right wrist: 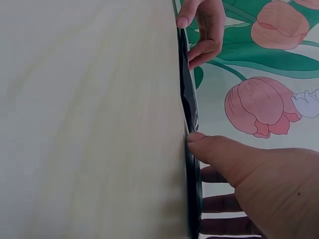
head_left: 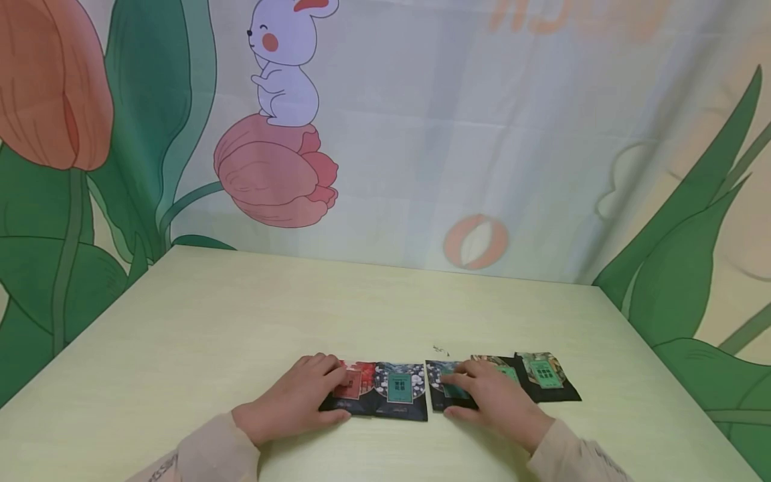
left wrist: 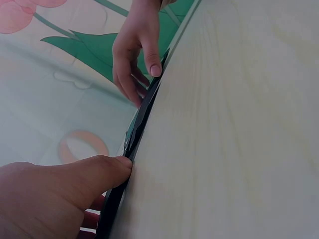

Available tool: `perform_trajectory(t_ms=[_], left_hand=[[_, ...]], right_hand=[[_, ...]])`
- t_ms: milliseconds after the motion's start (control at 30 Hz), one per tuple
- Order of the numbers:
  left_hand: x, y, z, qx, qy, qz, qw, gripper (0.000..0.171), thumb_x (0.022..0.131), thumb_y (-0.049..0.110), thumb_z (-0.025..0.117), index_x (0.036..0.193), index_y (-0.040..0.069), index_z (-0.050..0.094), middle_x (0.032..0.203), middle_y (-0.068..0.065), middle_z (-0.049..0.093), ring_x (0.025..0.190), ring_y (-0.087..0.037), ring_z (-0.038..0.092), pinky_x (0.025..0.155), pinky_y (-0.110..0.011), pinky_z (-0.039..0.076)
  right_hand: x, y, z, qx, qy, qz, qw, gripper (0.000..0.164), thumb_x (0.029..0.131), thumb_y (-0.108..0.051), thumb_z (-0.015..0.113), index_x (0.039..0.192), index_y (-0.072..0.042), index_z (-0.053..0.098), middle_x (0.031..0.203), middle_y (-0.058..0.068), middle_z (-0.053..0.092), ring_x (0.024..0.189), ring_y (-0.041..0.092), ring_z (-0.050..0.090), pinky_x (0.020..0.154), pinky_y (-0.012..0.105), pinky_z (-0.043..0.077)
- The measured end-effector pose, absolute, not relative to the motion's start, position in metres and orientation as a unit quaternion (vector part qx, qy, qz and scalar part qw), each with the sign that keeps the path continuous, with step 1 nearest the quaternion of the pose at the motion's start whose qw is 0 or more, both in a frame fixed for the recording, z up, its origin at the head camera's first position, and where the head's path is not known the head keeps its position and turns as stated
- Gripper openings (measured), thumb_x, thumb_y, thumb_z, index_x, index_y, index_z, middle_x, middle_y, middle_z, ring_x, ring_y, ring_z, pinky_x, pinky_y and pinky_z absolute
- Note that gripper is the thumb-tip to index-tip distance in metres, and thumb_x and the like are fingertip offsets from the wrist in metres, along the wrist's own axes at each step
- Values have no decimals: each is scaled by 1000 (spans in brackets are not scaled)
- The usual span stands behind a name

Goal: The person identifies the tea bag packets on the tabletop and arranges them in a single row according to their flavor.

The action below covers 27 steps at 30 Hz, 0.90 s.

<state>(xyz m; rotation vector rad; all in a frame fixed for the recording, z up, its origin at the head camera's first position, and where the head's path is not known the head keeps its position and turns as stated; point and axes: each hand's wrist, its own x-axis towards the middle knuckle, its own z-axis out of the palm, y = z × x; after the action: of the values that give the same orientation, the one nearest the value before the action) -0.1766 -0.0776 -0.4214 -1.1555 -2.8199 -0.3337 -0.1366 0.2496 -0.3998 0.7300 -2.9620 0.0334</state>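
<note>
Several dark sachets with printed tops lie in a row on the table. My left hand (head_left: 295,399) rests on the leftmost, a red-topped sachet (head_left: 361,400), its thumb by the near edge. Beside that lies a blue-and-white floral sachet (head_left: 400,391) with a teal label. Past a narrow gap, my right hand (head_left: 496,405) rests its fingers on a bluish sachet (head_left: 438,395), thumb at the near edge. This hand partly covers a further sachet (head_left: 508,370) with a green label. In both wrist views the sachets appear edge-on, with thumbs touching their near edges.
At the right end of the row lies another sachet (head_left: 548,378) with a green label, slightly turned. A small dark mark (head_left: 442,350) shows on the pale table (head_left: 271,301) behind the row. A printed curtain (head_left: 391,134) with tulips and a rabbit hangs behind.
</note>
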Motion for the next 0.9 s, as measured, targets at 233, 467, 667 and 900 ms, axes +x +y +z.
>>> perform_trajectory(t_ms=[233,467,667,900], left_hand=[[-177,-74,-421,-381,-917,-110,29,51,84,50,67,120,15,61,120,-3,57,110,-20,51,103,-44,41],[-176,-75,-418,-386,-915,-112,40,48,84,48,68,120,16,61,119,-2,58,110,-19,52,103,-43,41],[-175,-74,-418,-373,-920,-115,33,50,83,48,69,121,16,61,120,-2,58,111,-19,51,103,-43,41],[-174,-70,-417,-360,-925,-116,19,50,83,48,70,120,16,62,122,-3,57,112,-20,51,104,-44,41]], right_hand=[[-127,252,-405,219,-974,33,41,51,84,-50,66,124,-19,64,117,5,61,108,27,59,94,49,51],[-123,250,-406,224,-972,36,59,49,85,-52,65,123,-20,66,114,0,61,103,20,57,91,43,52],[-126,249,-407,240,-967,20,79,49,85,-53,63,122,-20,66,112,-1,61,99,16,57,86,38,53],[-129,251,-410,244,-967,24,74,51,85,-53,63,123,-20,65,113,0,61,100,17,57,88,39,52]])
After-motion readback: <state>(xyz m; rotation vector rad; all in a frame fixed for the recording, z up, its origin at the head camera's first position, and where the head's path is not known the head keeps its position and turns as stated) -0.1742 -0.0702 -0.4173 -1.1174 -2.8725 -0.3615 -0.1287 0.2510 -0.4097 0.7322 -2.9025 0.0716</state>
